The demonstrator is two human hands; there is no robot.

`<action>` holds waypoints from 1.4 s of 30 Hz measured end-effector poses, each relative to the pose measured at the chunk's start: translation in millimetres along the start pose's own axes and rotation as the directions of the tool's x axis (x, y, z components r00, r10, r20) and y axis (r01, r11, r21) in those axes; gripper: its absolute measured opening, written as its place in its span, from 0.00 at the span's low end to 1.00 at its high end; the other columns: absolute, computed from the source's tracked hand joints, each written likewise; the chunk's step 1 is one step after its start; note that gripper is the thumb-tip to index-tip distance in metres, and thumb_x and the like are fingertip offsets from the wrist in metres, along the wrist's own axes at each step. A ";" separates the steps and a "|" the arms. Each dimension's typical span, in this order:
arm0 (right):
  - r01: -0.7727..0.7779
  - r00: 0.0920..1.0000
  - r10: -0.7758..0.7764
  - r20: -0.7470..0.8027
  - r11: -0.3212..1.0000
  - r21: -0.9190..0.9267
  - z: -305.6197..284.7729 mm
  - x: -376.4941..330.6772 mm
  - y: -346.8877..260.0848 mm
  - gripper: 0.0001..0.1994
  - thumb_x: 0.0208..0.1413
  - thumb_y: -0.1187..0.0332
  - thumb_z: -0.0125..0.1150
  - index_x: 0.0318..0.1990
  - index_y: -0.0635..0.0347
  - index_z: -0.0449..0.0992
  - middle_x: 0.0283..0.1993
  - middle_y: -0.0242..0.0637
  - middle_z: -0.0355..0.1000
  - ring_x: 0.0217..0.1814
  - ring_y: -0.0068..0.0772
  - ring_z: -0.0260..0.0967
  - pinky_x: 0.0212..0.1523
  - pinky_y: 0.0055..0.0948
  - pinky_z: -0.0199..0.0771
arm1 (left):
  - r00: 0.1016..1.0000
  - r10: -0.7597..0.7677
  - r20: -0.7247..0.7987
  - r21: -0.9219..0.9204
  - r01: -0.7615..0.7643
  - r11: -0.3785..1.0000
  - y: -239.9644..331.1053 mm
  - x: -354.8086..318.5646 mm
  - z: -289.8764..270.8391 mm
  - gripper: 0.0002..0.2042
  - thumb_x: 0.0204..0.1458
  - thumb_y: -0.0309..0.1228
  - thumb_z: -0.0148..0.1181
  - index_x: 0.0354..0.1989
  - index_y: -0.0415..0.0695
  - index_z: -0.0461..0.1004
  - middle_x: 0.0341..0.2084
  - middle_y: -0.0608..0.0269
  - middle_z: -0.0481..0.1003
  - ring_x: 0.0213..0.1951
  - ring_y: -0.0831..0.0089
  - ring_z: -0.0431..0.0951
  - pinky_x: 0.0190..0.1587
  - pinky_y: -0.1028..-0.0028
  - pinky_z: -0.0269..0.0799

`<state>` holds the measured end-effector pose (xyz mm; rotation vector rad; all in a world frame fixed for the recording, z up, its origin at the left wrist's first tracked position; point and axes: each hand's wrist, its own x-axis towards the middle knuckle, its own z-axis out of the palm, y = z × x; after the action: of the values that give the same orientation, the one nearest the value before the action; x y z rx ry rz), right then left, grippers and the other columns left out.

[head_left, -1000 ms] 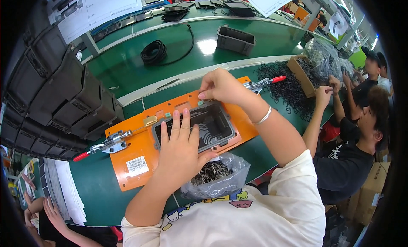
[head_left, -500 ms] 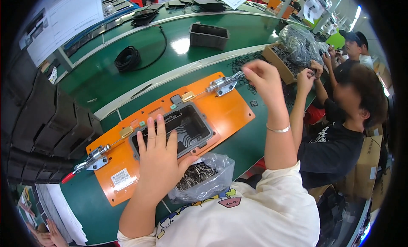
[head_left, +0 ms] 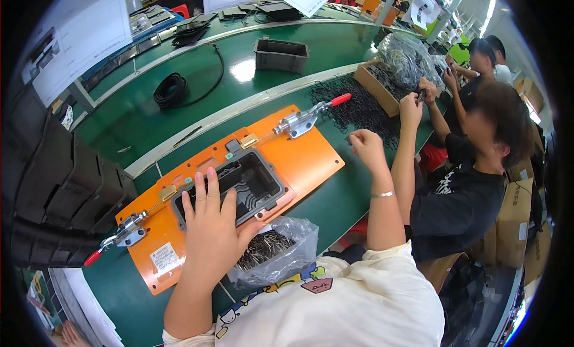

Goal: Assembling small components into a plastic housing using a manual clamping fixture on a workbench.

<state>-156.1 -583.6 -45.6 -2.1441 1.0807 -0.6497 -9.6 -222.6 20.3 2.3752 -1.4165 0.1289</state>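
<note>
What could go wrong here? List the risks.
1. The clear plastic bag of thin metal pins sits at the green table's near edge; the left hand or forearm might knock it off.
2. The right hand hovers by the loose black parts pile, beside a co-worker's hand; they could collide.

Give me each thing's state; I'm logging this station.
Left hand: flat on the black tray, fingers spread.
Right hand: raised, loosely closed; contents unclear.
Black tray: seated in the orange plate.
Red-handled clamp: lever raised.
Plastic bag: open, holding small metal parts.
</note>
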 end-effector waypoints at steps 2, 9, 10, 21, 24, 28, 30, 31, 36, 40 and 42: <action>-0.042 0.999 0.031 0.034 0.930 0.365 -10.7 -7.4 -11.5 0.09 0.57 0.70 0.55 0.36 0.68 0.78 0.29 0.36 0.75 0.25 0.21 0.70 0.26 0.21 0.70 | 1.000 -0.016 -0.005 -0.005 0.016 1.000 0.6 -1.6 -1.3 0.32 0.45 0.48 0.65 0.50 0.33 0.72 0.65 0.35 0.50 0.68 0.43 0.47 0.63 0.42 0.44; -0.033 0.902 -0.270 0.337 0.735 0.677 15.4 -101.4 -138.5 0.06 0.58 0.74 0.56 0.39 0.63 0.77 0.30 0.29 0.74 0.27 0.17 0.69 0.30 0.17 0.70 | 0.960 0.102 -0.262 -0.304 -0.183 0.935 6.9 -9.0 -11.9 0.09 0.47 0.32 0.64 0.33 0.42 0.73 0.31 0.62 0.74 0.35 0.63 0.74 0.45 0.60 0.61; 0.026 0.849 -0.373 0.374 0.737 0.675 22.3 -115.7 -152.2 0.05 0.58 0.75 0.56 0.39 0.65 0.76 0.32 0.32 0.73 0.30 0.19 0.69 0.33 0.18 0.71 | 0.970 0.098 -0.220 -0.384 -0.179 0.906 15.2 -12.0 -15.6 0.08 0.48 0.31 0.64 0.33 0.43 0.73 0.29 0.63 0.74 0.32 0.64 0.74 0.40 0.64 0.62; 0.089 0.640 -0.589 0.494 0.695 0.714 67.6 -102.0 -200.7 0.12 0.48 0.84 0.62 0.42 0.68 0.74 0.38 0.35 0.73 0.39 0.22 0.71 0.40 0.21 0.75 | 0.987 -0.066 -0.149 -0.184 0.038 0.982 13.9 -27.0 -31.2 0.12 0.50 0.35 0.61 0.28 0.43 0.65 0.23 0.63 0.69 0.29 0.65 0.72 0.31 0.66 0.58; 0.324 0.611 -0.652 0.449 0.724 0.609 93.2 -73.3 -237.4 0.08 0.47 0.82 0.64 0.37 0.69 0.76 0.32 0.36 0.75 0.35 0.22 0.73 0.37 0.21 0.75 | 0.997 -0.022 -0.080 -0.053 0.017 0.998 8.2 -23.7 -25.6 0.18 0.49 0.41 0.62 0.38 0.38 0.68 0.42 0.50 0.70 0.48 0.54 0.69 0.44 0.58 0.62; 0.432 0.509 -0.664 0.548 0.747 0.505 143.2 -55.9 -267.9 0.06 0.46 0.80 0.65 0.32 0.70 0.77 0.28 0.38 0.76 0.28 0.23 0.74 0.31 0.22 0.75 | 1.000 -0.011 -0.002 0.050 0.011 0.999 5.6 -20.2 2.1 0.31 0.48 0.48 0.61 0.54 0.37 0.67 0.62 0.40 0.55 0.65 0.40 0.50 0.58 0.39 0.50; 0.542 0.426 -0.606 0.672 0.765 0.347 146.9 -52.1 -282.8 0.06 0.44 0.77 0.67 0.30 0.70 0.79 0.25 0.40 0.76 0.24 0.25 0.73 0.27 0.23 0.74 | 1.000 -0.026 -0.010 0.070 0.027 0.997 6.2 -18.8 5.4 0.32 0.49 0.53 0.58 0.56 0.40 0.67 0.63 0.39 0.54 0.65 0.37 0.48 0.58 0.33 0.45; 0.541 0.423 -0.606 0.673 0.765 0.349 148.6 -50.6 -285.8 0.06 0.44 0.77 0.67 0.30 0.70 0.79 0.25 0.40 0.76 0.24 0.25 0.73 0.27 0.23 0.74 | 1.000 -0.006 -0.019 0.077 0.008 0.997 5.6 -18.8 4.3 0.33 0.49 0.54 0.56 0.55 0.39 0.68 0.62 0.39 0.56 0.65 0.37 0.49 0.58 0.34 0.47; 0.525 0.351 -0.544 0.762 0.788 0.321 155.2 -46.2 -290.8 0.08 0.39 0.72 0.72 0.27 0.66 0.80 0.24 0.44 0.76 0.27 0.35 0.75 0.31 0.30 0.74 | 1.000 0.023 -0.009 0.114 -0.022 0.993 4.0 -18.5 3.7 0.33 0.50 0.56 0.54 0.54 0.38 0.68 0.60 0.38 0.57 0.64 0.36 0.51 0.56 0.34 0.51; 0.520 0.356 -0.501 0.789 0.808 0.278 160.7 -44.8 -285.1 0.09 0.39 0.72 0.72 0.28 0.66 0.81 0.25 0.44 0.76 0.28 0.35 0.75 0.32 0.30 0.74 | 0.999 0.037 -0.004 0.115 -0.037 0.993 4.0 -18.0 2.8 0.33 0.50 0.56 0.54 0.54 0.38 0.68 0.60 0.38 0.57 0.63 0.36 0.52 0.56 0.34 0.51; 0.529 0.346 -0.550 0.761 0.784 0.326 161.6 -47.1 -280.5 0.10 0.38 0.71 0.73 0.28 0.66 0.79 0.26 0.43 0.76 0.29 0.37 0.75 0.32 0.31 0.74 | 1.000 0.026 -0.011 0.105 -0.024 0.994 3.9 -18.9 5.1 0.33 0.49 0.56 0.55 0.54 0.39 0.68 0.60 0.38 0.57 0.63 0.36 0.52 0.56 0.34 0.51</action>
<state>70.4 -365.0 43.5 -2.3371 -0.2142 0.1761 -22.8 -210.4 11.7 2.4363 -1.4677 0.2290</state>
